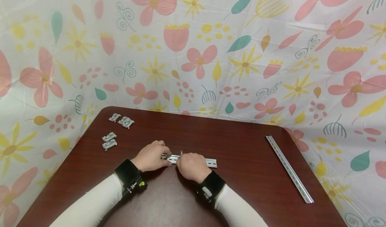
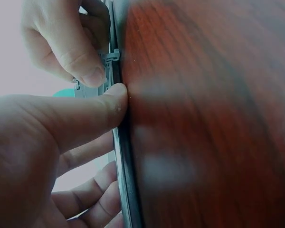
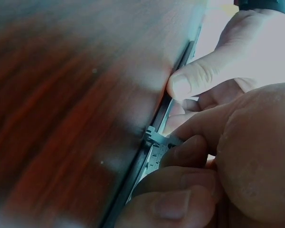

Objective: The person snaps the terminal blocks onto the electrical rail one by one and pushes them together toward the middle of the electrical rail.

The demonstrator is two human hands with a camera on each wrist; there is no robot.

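A short slotted metal DIN rail lies crosswise on the table before the person. The left hand grips its left part, thumb on the near edge and fingers on the far side, as the left wrist view shows. Just to the right, the right hand pinches a small grey terminal block at the rail. In the left wrist view the block's hooked foot sits right at the rail's edge, close to the left thumb. Most of the block is hidden behind the right fingers.
Several grey terminal blocks lie at the table's far left, some in pairs. A longer slotted rail lies slantwise along the right side. Behind the dark red-brown table hangs a flowered curtain.
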